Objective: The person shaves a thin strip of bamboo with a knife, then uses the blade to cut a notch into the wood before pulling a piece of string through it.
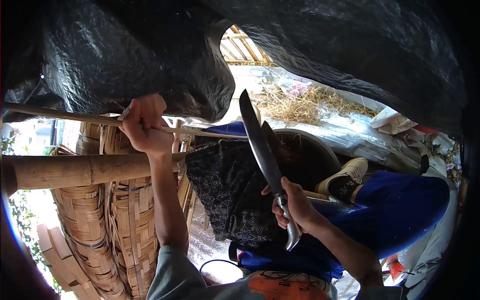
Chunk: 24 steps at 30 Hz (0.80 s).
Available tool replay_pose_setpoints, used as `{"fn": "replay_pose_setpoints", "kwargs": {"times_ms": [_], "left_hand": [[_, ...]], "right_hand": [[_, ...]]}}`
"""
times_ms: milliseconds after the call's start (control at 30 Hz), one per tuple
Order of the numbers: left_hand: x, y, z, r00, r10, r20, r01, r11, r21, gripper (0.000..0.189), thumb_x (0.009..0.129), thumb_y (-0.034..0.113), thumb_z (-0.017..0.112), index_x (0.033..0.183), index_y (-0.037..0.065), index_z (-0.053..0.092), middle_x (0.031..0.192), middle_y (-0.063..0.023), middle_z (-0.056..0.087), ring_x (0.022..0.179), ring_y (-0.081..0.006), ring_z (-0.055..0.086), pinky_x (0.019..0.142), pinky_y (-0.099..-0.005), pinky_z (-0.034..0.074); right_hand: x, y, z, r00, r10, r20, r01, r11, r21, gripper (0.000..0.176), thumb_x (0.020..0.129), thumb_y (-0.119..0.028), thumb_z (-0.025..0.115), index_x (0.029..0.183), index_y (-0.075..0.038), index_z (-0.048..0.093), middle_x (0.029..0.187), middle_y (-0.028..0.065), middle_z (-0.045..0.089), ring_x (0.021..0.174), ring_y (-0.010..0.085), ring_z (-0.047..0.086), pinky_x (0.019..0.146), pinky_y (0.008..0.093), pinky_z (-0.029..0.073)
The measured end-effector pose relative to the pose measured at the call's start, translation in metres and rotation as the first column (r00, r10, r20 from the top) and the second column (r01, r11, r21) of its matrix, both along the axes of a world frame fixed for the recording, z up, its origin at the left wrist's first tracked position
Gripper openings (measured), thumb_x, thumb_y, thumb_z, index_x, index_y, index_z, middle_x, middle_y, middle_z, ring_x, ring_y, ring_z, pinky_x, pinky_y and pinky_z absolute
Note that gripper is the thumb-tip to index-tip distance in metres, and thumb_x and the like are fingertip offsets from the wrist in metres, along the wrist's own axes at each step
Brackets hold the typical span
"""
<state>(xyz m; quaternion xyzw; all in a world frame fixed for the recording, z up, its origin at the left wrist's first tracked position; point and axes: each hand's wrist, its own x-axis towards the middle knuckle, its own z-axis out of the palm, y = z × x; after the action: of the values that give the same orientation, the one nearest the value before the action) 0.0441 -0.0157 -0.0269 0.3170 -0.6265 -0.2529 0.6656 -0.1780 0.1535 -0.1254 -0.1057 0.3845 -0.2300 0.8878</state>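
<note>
My left hand (145,125) is raised at the left, its fingers closed round a long thin bamboo strip (65,114). The strip runs from the left edge across to near the knife's blade, at a slight slant. In my right hand (295,207) is a large machete (261,147), gripped by its metal-coloured handle with the blade pointing up and a little left. A dark patterned cloth (225,190) lies across my lap between the two hands, over blue trousers (395,215).
A thick bamboo pole (95,171) crosses the left side, in front of rolls of woven bamboo (85,225). Black plastic sheeting (350,55) hangs low overhead. Straw (300,105) lies on pale sheeting ahead, and a dark round container (312,150) stands beside my shoe (347,175).
</note>
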Motion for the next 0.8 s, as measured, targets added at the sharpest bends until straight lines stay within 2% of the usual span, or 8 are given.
{"fn": "replay_pose_setpoints", "kwargs": {"times_ms": [167,233,367,667,700,733,767,800], "left_hand": [[-0.014,0.004,0.006,0.999,-0.031,-0.008,0.032,0.999,0.03,0.038,0.088,0.022,0.031,0.051,0.014,0.026,0.043,0.0007,0.023,0.04,-0.0098,0.02,0.046,-0.0263,0.018],[-0.024,-0.001,0.002,0.993,0.111,0.031,-0.11,0.993,-0.033,0.039,0.088,0.022,0.031,0.05,0.013,0.025,0.043,0.0002,0.022,0.04,-0.0096,0.02,0.045,-0.0259,0.017],[-0.029,-0.008,-0.009,1.0,-0.021,-0.023,0.022,0.999,0.034,0.039,0.088,0.02,0.032,0.051,0.013,0.024,0.043,-0.0002,0.021,0.04,-0.0096,0.019,0.044,-0.0265,0.016],[-0.046,-0.008,-0.012,0.997,0.07,0.012,-0.07,0.998,-0.003,0.039,0.088,0.019,0.033,0.051,0.013,0.023,0.043,0.0,0.021,0.04,-0.0096,0.018,0.045,-0.0262,0.017],[-0.046,-0.01,-0.014,0.997,0.078,0.012,-0.078,0.997,-0.003,0.039,0.088,0.019,0.033,0.051,0.013,0.023,0.043,0.0,0.021,0.04,-0.0096,0.018,0.045,-0.0262,0.017],[-0.045,-0.015,-0.018,0.975,0.224,0.008,-0.224,0.974,-0.017,0.039,0.088,0.019,0.033,0.051,0.013,0.023,0.044,0.0001,0.02,0.04,-0.0096,0.017,0.044,-0.0263,0.016],[-0.045,-0.017,-0.02,0.931,0.364,0.006,-0.364,0.931,-0.025,0.039,0.088,0.019,0.034,0.051,0.013,0.022,0.044,0.0001,0.019,0.04,-0.0095,0.016,0.043,-0.0264,0.016],[-0.044,-0.017,-0.019,0.932,0.363,0.006,-0.362,0.932,-0.028,0.039,0.088,0.019,0.034,0.051,0.013,0.022,0.044,0.0001,0.019,0.04,-0.0095,0.016,0.043,-0.0264,0.016]], "right_hand": [[-0.02,-0.015,0.007,0.979,-0.162,-0.125,0.137,0.972,-0.191,0.052,0.096,-0.043,0.021,0.099,0.0,0.052,0.049,0.0031,0.046,0.033,0.0094,0.043,0.031,0.0241,0.038],[-0.026,-0.017,0.007,0.964,-0.221,-0.148,0.181,0.953,-0.245,0.052,0.096,-0.043,0.022,0.098,0.0,0.053,0.05,0.0029,0.046,0.033,0.0101,0.044,0.031,0.0235,0.038],[-0.031,-0.015,0.005,0.953,-0.243,-0.18,0.185,0.939,-0.292,0.054,0.096,-0.044,0.023,0.098,0.0,0.053,0.05,0.0027,0.046,0.033,0.0097,0.044,0.031,0.0232,0.038],[-0.022,-0.006,0.025,0.915,-0.129,-0.383,-0.047,0.907,-0.418,0.047,0.097,-0.039,0.03,0.096,0.001,0.054,0.049,-0.0001,0.042,0.036,0.0077,0.045,0.034,0.0226,0.037],[-0.019,-0.005,0.026,0.903,-0.162,-0.398,-0.069,0.86,-0.506,0.043,0.097,-0.035,0.031,0.094,0.001,0.054,0.048,-0.0001,0.041,0.039,0.0078,0.046,0.036,0.0243,0.037],[-0.016,-0.002,0.026,0.891,-0.199,-0.407,-0.09,0.802,-0.591,0.04,0.098,-0.031,0.032,0.093,0.001,0.055,0.048,-0.0002,0.04,0.041,0.0078,0.047,0.038,0.026,0.037],[-0.008,0.008,-0.003,0.772,-0.374,-0.514,-0.26,0.551,-0.793,0.036,0.098,-0.026,0.034,0.09,0.002,0.055,0.049,0.0028,0.043,0.043,0.0128,0.05,0.043,0.0306,0.038],[-0.005,0.012,-0.022,0.772,-0.377,-0.512,-0.258,0.549,-0.795,0.036,0.098,-0.026,0.034,0.09,0.002,0.055,0.049,0.0028,0.043,0.043,0.0128,0.05,0.043,0.0306,0.038]]}}
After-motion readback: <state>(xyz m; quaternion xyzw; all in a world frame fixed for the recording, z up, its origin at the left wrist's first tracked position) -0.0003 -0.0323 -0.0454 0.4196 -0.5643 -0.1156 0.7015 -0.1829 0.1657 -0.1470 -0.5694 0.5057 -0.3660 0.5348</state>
